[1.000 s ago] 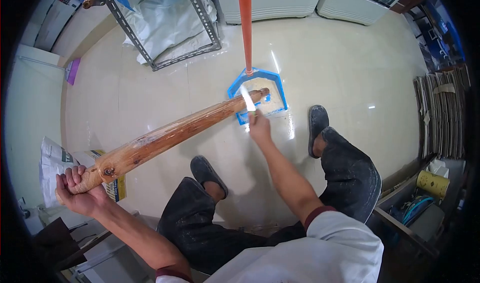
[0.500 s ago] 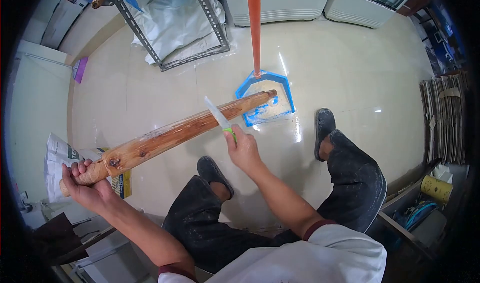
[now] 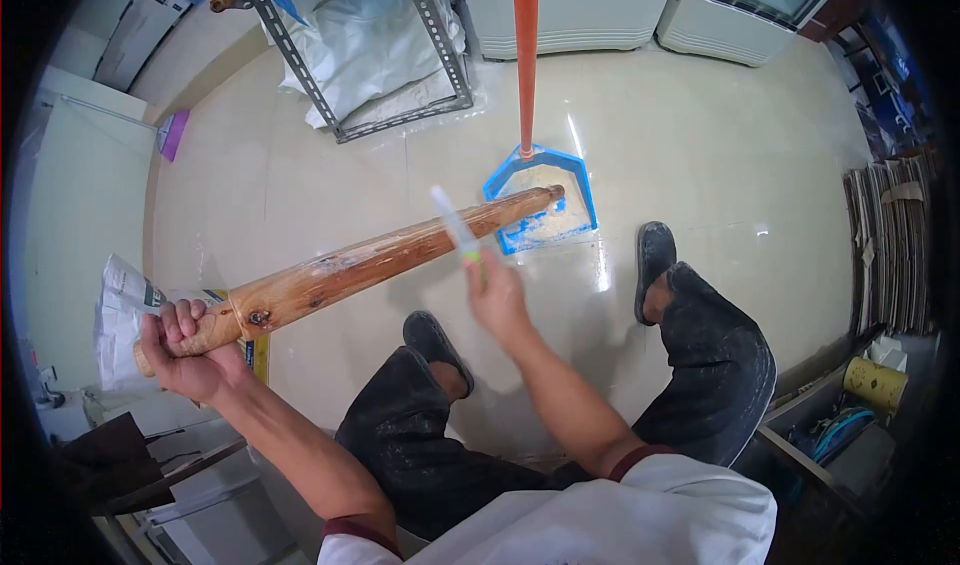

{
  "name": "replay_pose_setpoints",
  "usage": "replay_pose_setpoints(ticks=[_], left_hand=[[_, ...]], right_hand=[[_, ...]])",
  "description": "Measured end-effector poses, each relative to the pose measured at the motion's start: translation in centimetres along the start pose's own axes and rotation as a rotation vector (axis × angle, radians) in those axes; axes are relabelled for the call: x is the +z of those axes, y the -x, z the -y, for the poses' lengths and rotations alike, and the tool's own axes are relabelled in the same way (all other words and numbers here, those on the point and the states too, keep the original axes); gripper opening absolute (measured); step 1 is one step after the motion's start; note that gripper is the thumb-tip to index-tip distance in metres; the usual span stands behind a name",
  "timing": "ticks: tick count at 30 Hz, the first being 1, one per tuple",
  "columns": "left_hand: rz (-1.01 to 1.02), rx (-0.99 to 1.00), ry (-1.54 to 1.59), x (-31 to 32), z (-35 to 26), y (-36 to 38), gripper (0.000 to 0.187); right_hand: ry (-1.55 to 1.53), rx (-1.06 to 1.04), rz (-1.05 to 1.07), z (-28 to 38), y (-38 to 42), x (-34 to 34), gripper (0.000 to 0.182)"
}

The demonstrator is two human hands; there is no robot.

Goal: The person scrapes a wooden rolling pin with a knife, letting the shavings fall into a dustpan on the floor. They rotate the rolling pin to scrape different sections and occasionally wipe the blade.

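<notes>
A long wooden rolling pin (image 3: 340,270) slants across the view, its near handle at the lower left and its far end over the dustpan. Pale residue streaks its upper surface. My left hand (image 3: 195,355) wraps round the near handle. In my right hand (image 3: 498,300) is a knife (image 3: 455,223) with a green handle and a pale blade, slightly blurred. The blade overlaps the pin near its far half. Beneath the far end, a blue dustpan (image 3: 590,200) with an orange pole (image 3: 526,55) lies on the floor, holding pale crumbs and powder.
A metal rack (image 3: 405,120) with white sacks (image 3: 355,60) stands at the back. White display fridges (image 3: 570,25) line the far side. Stacked cardboard (image 3: 888,245) and an open drawer (image 3: 800,465) are at right. A printed bag (image 3: 125,315) stands behind my left hand.
The knife blade has shifted slightly along the rolling pin, and my right hand is now blurred. My left hand still grips the handle. The whole view has shifted a little.
</notes>
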State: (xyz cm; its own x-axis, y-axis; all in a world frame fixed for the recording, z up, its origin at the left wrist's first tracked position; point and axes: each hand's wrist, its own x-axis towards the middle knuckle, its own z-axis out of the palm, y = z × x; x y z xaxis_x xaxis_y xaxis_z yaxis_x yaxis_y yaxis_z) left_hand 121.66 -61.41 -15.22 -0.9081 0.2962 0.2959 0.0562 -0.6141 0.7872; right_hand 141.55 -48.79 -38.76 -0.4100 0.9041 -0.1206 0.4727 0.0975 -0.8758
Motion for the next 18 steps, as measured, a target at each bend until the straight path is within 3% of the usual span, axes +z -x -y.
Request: replay_pose_setpoints(ticks=[3,6,10,14,18], left_hand=[[-0.067,0.009,-0.011,-0.7,0.1,-0.1,0.026],[-0.093,0.007,-0.021,-0.5,0.0,0.0,0.026],[0.128,-0.011,0.073,-0.9,0.0,-0.3,0.025],[0.199,0.005,0.090,-0.8,0.1,-0.2,0.023],[0.197,-0.013,0.103,-0.8,0.0,0.0,0.022]], right_hand=[[0.117,0.122,-0.130,-8.6,-4.8,0.1,0.029],[0.214,0.100,-0.103,-9.9,-5.5,0.3,0.027],[0.162,0.000,0.104,0.6,-0.6,-2.0,0.028],[0.158,0.143,0.015,-5.9,-4.0,-1.2,0.029],[0.124,0.035,0.016,-2.1,-2.2,-0.9,0.027]])
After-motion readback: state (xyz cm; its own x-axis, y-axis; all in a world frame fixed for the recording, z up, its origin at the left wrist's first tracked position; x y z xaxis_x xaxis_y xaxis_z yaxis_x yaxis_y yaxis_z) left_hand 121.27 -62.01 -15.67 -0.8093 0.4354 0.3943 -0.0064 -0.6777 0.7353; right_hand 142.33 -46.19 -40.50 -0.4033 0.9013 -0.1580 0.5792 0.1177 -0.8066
